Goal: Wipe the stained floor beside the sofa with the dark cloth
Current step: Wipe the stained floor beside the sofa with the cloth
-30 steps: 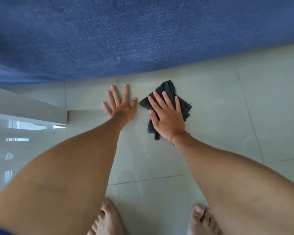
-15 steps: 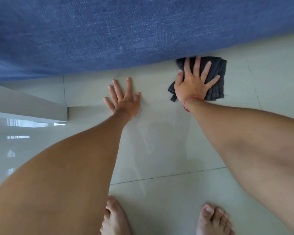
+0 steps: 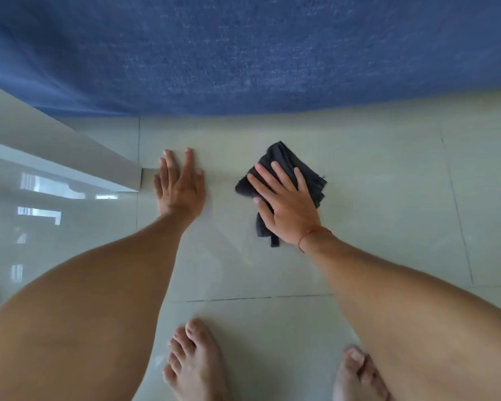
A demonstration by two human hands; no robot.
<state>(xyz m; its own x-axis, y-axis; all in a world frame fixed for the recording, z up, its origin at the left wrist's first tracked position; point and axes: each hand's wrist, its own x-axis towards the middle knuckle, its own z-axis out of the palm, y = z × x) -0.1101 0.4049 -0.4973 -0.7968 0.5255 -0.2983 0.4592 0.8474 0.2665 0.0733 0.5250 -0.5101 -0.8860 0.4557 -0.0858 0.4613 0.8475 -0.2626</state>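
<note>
Pale floor tiles (image 3: 388, 198) beside the blue sofa (image 3: 243, 53): right hand (image 3: 289, 209) pressed flat on dark cloth (image 3: 310, 175), left hand (image 3: 180, 189) splayed bare alongside.

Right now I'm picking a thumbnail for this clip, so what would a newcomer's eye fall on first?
The dark cloth, crumpled on the pale tiled floor right of centre, with the right hand pressed flat on it, a red string at the wrist. Next, the blue sofa filling the whole top of the view. The left hand lies flat on bare tile left of the cloth, apart from it.
</note>
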